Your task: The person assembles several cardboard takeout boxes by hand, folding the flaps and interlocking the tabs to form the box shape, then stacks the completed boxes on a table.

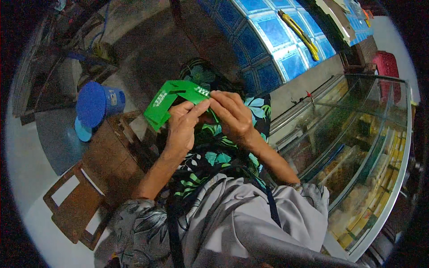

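Above my lap, both hands are on a bright green folded card [158,105] with white printing, bent into angled panels like part of a flat box. My left hand [182,123] pinches its lower edge near the middle, thumb on top. At the right end, my right hand [234,117] grips it between thumb and fingers, the two hands almost touching. Part of the card is covered by my fingers. Beneath it lies the black cloth with green and blue flowers [219,158] over my legs.
Ahead to the right, a yellow utility knife [298,35] lies on a table with a blue tile-patterned cover [273,33]. A glass display case [346,134] stands close on my right. To the left are a blue lidded bucket [114,100] and a brown wooden piece [73,212] with white panels.
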A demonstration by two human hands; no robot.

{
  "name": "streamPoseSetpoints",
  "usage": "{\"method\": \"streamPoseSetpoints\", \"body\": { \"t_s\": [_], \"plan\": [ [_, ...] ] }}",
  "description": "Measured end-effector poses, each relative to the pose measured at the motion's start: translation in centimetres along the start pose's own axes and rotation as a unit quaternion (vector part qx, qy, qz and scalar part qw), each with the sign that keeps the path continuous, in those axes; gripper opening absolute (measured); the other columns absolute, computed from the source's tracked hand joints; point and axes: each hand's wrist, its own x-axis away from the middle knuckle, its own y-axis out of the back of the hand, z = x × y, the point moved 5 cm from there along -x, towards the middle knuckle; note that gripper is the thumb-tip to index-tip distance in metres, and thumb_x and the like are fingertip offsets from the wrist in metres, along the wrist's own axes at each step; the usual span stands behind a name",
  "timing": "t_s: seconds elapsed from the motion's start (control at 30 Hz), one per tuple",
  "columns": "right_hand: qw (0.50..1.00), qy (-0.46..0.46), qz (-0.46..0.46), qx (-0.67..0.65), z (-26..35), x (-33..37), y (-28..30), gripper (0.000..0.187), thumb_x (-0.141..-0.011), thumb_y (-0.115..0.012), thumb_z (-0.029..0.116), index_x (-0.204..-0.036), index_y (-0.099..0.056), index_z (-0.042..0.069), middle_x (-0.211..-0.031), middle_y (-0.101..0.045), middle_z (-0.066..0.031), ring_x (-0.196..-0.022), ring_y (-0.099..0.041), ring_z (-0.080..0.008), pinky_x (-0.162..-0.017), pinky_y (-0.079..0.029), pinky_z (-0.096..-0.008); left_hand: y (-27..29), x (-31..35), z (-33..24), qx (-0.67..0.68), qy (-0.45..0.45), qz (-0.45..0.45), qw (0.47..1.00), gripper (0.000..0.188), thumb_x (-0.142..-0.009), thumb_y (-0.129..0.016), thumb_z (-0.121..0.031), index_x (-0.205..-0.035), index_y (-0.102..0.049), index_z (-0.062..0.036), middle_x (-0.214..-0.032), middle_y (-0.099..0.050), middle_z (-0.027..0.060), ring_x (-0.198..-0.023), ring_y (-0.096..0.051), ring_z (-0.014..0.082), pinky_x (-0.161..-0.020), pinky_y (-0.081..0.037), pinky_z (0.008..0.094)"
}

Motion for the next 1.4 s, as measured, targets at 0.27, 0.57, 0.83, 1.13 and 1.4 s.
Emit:
{"method": "streamPoseSetpoints", "body": {
  "t_s": [0.27,0.57,0.83,1.13,1.4],
  "plan": [
    [0.975,-0.136,0.167,0.049,0.0,1.1,1.5,0.053,-0.061,-0.064,-0.005,-0.113,-0.058,0.001,-0.091,-0.055,-0.0154,-0.083,-0.055,-0.0304,-0.063,-0.047,-0.0413,2.7,-1.3,3.2,0.007,0.037,-0.046,0.998,0.011,-0.082,-0.064,-0.011,-0.09,-0.065,-0.0046,-0.086,-0.064,0.0031,-0.068,-0.059,0.012,-0.058,-0.047,0.0255],
    [0.993,-0.106,0.042,0.017,0.0,2.0,0.9,0.033,-0.067,-0.066,-0.003,-0.1,-0.061,-0.002,-0.083,-0.057,-0.0126,-0.069,-0.06,-0.025,-0.05,-0.05,-0.0331,1.3,-0.5,3.8,-0.063,-0.011,-0.024,0.998,0.015,-0.082,-0.063,-0.009,-0.094,-0.064,0.0001,-0.089,-0.065,0.0062,-0.076,-0.061,0.0135,-0.073,-0.05,0.0274],
    [0.994,-0.103,0.044,-0.015,0.2,1.5,1.7,0.029,-0.066,-0.065,-0.005,-0.095,-0.059,-0.003,-0.075,-0.055,-0.0126,-0.062,-0.057,-0.0262,-0.05,-0.049,-0.0339,0.1,0.8,3.0,-0.139,-0.011,0.011,0.99,0.016,-0.088,-0.059,-0.011,-0.099,-0.063,-0.0005,-0.093,-0.065,0.0027,-0.081,-0.059,0.0108,-0.076,-0.046,0.0275],
    [0.992,-0.121,0.024,-0.015,0.4,0.9,2.1,0.03,-0.062,-0.067,-0.005,-0.091,-0.061,-0.001,-0.076,-0.056,-0.0125,-0.061,-0.057,-0.0263,-0.049,-0.049,-0.0336,-1.7,2.8,-0.2,-0.61,-0.317,0.019,0.726,0.019,-0.084,-0.06,-0.014,-0.101,-0.061,-0.0051,-0.083,-0.059,0.0073,-0.078,-0.058,0.0218,-0.067,-0.046,0.0333],
    [0.99,-0.113,0.05,-0.068,-0.9,-1.1,2.9,0.032,-0.059,-0.08,0.019,-0.076,-0.057,0.003,-0.084,-0.057,-0.013,-0.08,-0.057,-0.031,-0.063,-0.046,-0.0401,0.0,1.3,-0.2,-0.581,-0.256,0.137,0.76,0.012,-0.09,-0.055,-0.022,-0.095,-0.059,-0.0122,-0.08,-0.055,0.0024,-0.067,-0.055,0.017,-0.059,-0.045,0.032]
  ]
}}
